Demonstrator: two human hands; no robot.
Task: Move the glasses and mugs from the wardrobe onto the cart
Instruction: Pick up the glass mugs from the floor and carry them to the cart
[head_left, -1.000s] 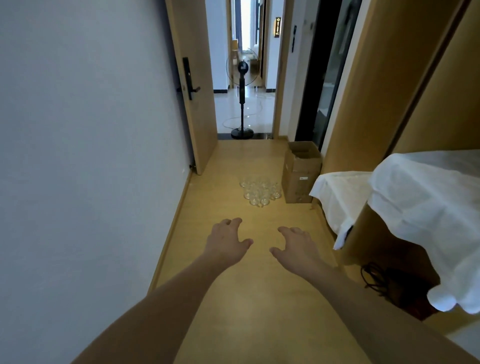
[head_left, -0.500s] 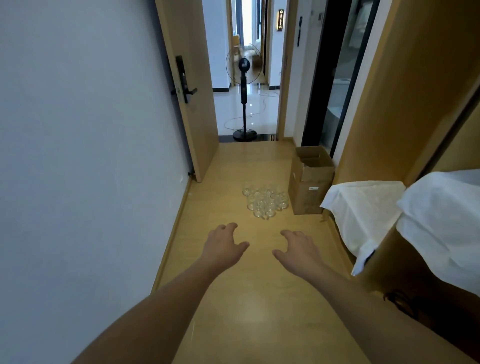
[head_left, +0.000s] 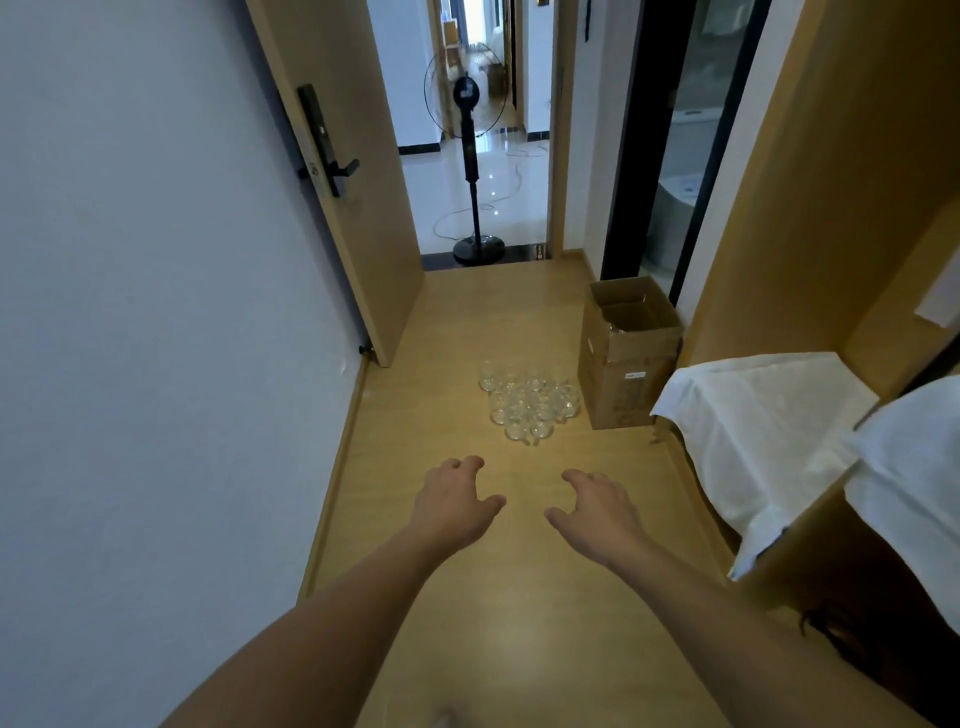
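We reach both empty hands, left hand (head_left: 453, 503) and right hand (head_left: 597, 510), fingers spread loosely, toward clear glasses (head_left: 529, 405) clustered on the floor (head_left: 467, 644) beside a cardboard box (head_left: 626, 358).

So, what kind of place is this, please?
Probably a hallway inside a home or hotel room: a narrow wooden floor, an open door with a lock handle, and a standing fan in the tiled room beyond.

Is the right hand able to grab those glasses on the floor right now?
Probably not yet: the right hand hangs empty, short of the glasses. Only bare floor lies between.
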